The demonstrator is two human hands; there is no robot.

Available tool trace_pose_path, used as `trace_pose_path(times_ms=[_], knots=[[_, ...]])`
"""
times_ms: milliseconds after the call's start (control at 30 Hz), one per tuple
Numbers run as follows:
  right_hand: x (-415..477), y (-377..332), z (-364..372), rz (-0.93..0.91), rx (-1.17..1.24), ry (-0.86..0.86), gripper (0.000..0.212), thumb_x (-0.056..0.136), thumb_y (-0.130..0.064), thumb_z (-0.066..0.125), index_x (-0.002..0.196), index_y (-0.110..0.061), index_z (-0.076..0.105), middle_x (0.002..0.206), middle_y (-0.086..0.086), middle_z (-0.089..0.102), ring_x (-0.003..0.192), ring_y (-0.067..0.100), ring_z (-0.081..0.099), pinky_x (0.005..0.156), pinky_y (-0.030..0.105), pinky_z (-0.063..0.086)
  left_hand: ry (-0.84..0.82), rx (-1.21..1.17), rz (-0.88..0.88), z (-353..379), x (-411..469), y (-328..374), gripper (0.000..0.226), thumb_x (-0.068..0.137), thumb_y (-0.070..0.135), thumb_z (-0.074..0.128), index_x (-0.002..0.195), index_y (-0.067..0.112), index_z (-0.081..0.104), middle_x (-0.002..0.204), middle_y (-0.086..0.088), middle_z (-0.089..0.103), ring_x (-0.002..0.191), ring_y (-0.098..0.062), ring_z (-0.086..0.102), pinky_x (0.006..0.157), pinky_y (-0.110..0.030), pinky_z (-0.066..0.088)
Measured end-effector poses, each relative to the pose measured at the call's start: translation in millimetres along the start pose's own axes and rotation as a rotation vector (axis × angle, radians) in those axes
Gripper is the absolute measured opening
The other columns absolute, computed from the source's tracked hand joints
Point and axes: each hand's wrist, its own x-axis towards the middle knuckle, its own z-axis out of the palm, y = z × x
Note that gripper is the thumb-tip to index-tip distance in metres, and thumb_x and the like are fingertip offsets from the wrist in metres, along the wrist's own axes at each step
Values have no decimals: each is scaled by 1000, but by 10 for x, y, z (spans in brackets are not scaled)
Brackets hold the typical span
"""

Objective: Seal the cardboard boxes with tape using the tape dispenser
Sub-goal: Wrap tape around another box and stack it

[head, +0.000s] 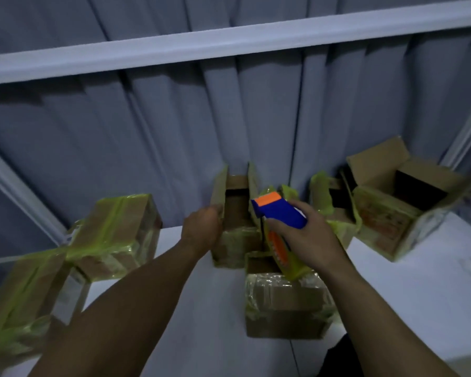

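Open cardboard box [235, 247] mid-table [419, 295], taped boxes [114, 235] left, open boxes [386, 221] right, curtain [147, 131] behind
Left hand [201, 227] grip closes on its left flap; right hand [302, 235] grip wraps the tape dispenser [279, 210] above a nearer box [283, 295]

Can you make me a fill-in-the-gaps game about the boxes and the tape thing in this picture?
1. The right hand holds a tape dispenser that is orange and ____.
2. The left hand grips a flap of the middle box, whose top is ____.
3. The tape on the two sealed boxes at the left is ____.
Missing words: blue; open; green.
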Motion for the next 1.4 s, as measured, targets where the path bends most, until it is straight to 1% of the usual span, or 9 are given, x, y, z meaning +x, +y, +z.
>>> trace_pose_path(times_ms=[167,333,500,700,867,1000,1133,1233,1400], knots=[[56,-27,56,-34,-3,-19,40,86,-41,80,113,-47,51,100,-24,61,81,-6,64,63,13,49,43,71,-42,-112,-127,-277,26,94,9,43,113,20,56,100,-7,68,87,-33,66,65,-34,44],[-7,-122,169,-35,17,-12,46,82,-46,82,119,-42,56,106,-17,65,96,6,66,85,37,59,14,91,-66,-372,-632,-673,21,91,14,51,108,17,63,91,-10,68,81,-30,64,60,-29,39],[-242,-353,429,-107,-8,-76,45,85,-41,81,119,-39,52,99,-26,57,90,-2,60,69,17,48,-82,153,-100,-537,-1412,-930,5,84,23,57,82,19,60,83,-8,68,76,-31,65,58,-31,44],[-521,-489,906,-156,-7,-179,49,84,-44,82,123,-38,53,101,-28,56,94,-5,59,75,19,48,-97,207,-231,-814,-2314,-1208,32,83,44,54,108,32,69,90,3,69,79,-23,66,62,-32,54],[-635,-492,1177,-139,-39,-252,57,83,-48,81,132,-32,56,113,-14,62,109,14,62,87,32,53,-77,-223,-370,-1008,-2637,-963,55,86,74,50,119,34,66,119,9,68,109,-20,62,88,-34,51],[-672,-512,1363,-128,-69,-280,64,84,-49,80,139,-32,53,120,-9,60,110,15,59,85,31,51,12,-346,-423,-852,-2582,-788,71,67,96,43,104,39,61,97,19,68,89,-10,65,76,-33,53],[-655,-473,1480,-157,-124,-357,60,84,-47,81,135,-36,53,116,-13,61,106,12,61,80,24,52,-40,-265,-439,-621,-2491,-864,51,78,66,64,118,34,64,116,15,64,98,-11,62,78,-27,49],[-635,-464,1524,-171,-141,-387,58,84,-45,81,135,-36,53,111,-19,60,99,4,62,81,23,52,-16,-292,-423,-474,-2499,-1106,62,78,60,68,133,32,56,136,13,55,116,-12,58,91,-30,49],[-653,-454,1592,-193,-149,-435,60,84,-46,81,136,-36,53,115,-18,62,99,2,62,78,19,52,-65,-155,-357,-362,-2544,-1301,65,89,61,43,146,31,39,154,3,39,139,-24,38,110,-47,38]])
